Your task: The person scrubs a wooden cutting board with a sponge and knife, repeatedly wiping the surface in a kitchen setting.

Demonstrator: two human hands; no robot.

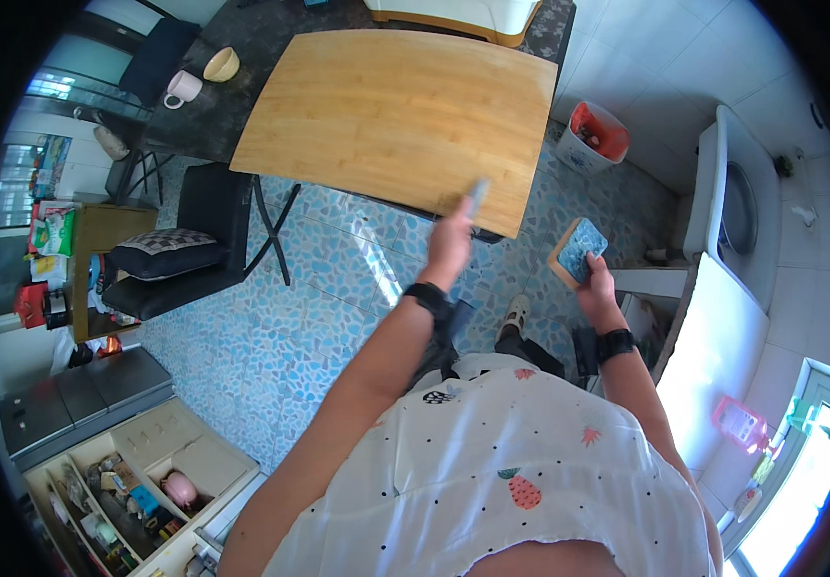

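Note:
My left hand (449,245) is closed around a grey, flat object (478,193), blurred, so its kind cannot be told. It reaches over the near right edge of a wooden board (400,108) that covers much of a dark table. Whether the object touches the wood is unclear. Off to the right, above the floor, my right hand (594,283) grips a thick sponge-like block (582,244) with a mottled blue face and a tan side. My thumb lies on the blue face, and the fingers behind it are hidden.
A white mug (183,88) and a yellow bowl (222,65) stand on the dark tabletop (202,119). A black chair (202,209) holds a cushion. A lined waste bin (592,138) is right of the table. An open drawer (191,461) juts out at lower left.

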